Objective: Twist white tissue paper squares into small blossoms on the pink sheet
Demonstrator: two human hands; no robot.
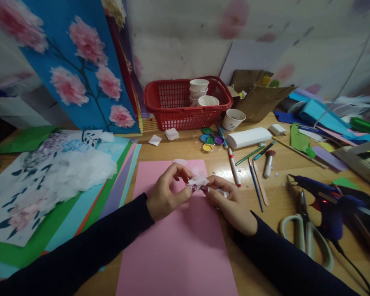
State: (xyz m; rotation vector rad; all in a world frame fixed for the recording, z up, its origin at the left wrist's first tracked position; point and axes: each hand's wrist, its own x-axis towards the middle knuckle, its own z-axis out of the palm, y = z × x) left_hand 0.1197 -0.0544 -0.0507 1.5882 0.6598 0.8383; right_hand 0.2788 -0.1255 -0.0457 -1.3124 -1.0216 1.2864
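Your left hand [167, 194] and right hand [235, 206] both pinch the crumpled tissue [199, 181], its longer way running crosswise between them, above pink paper [175, 255] stretching lengthwise from you.

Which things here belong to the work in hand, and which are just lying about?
Likely in use:
- crumpled whitish tissue paper, between left hand and right hand
- flat pink paper sheet beneath

Likely idle:
- red plastic basket
- flat wooden stick
- pale-handled metal scissors

It's a craft workspace, this: a wooden desk [181, 150] loaded with a stack of coloured paper [74, 220], glue gun [328, 205] glowing red on the right, scissors [309, 236] right beside it, paintbrush [255, 186] nearby, flower picture [86, 76] standing behind!
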